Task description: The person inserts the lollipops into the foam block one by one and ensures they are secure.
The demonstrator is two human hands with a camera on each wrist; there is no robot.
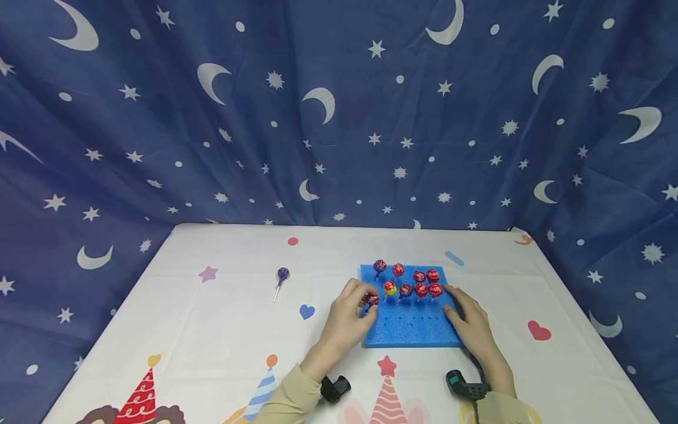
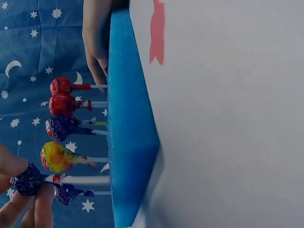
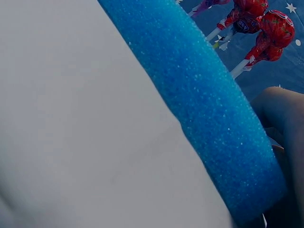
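Observation:
My left hand (image 1: 344, 315) pinches the head of a dark blue-wrapped lollipop (image 2: 29, 179) at the left side of a blue foam board (image 1: 410, 337). In the left wrist view its white stick runs down to the foam's top. Two rows of lollipops stand upright in the board, among them a yellow one (image 1: 389, 288), several red ones (image 1: 435, 290) and a dark blue one (image 1: 405, 290). Along the board's right edge rests my right hand (image 1: 474, 324), with fingers extended and nothing held.
A purple lollipop (image 1: 283, 274) lies apart on the white patterned tablecloth (image 1: 212, 330), left of the board. Small holes show in the foam's front part. Behind the table hangs a blue curtain (image 1: 349, 118) with moons and stars. Black devices (image 1: 335, 388) are worn at both wrists.

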